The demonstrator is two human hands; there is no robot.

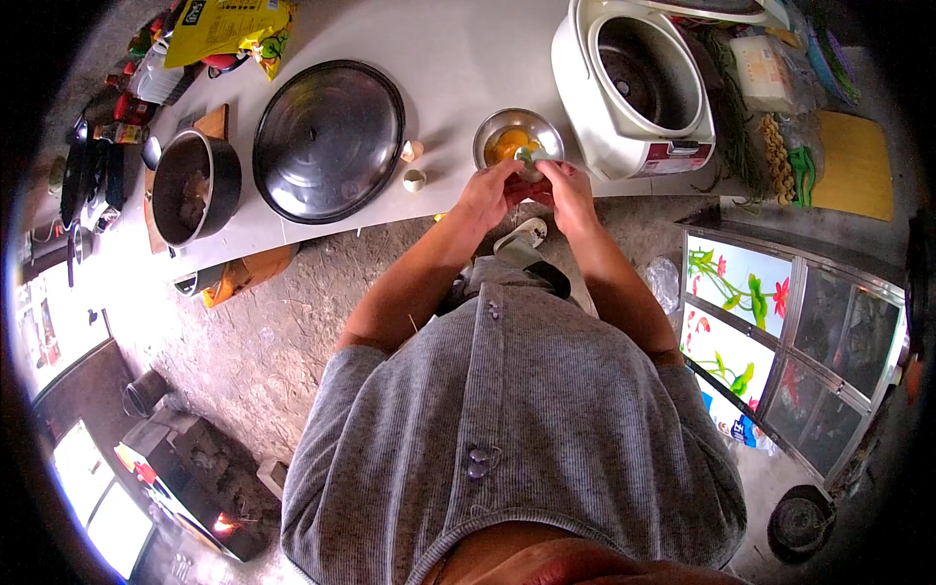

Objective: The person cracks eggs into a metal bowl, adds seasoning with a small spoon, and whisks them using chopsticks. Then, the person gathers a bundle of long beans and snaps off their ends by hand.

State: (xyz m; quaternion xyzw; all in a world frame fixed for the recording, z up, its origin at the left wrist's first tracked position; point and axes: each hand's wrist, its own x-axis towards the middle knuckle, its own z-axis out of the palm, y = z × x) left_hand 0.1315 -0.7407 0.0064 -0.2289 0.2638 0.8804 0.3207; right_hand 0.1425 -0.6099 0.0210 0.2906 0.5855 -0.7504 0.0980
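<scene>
Over the near rim of a metal bowl [482, 142], my left hand [493, 191] and my right hand [567, 187] meet with fingertips closed around a pale greenish egg [529, 168]. Whether its shell is split cannot be made out, as the fingers cover part of it. Yellow-orange egg yolk [509, 144] lies in the bowl below. Left of the bowl, two pieces of eggshell [414, 180] rest on the table, one showing its hollow inside.
On the white table [439, 58] are a large black lid [328, 141], a dark pot [195, 187], a yellow bag [226, 29] and an open rice cooker [570, 58]. A yellow board [853, 166] lies far right. A flowered cabinet [741, 283] stands at lower right.
</scene>
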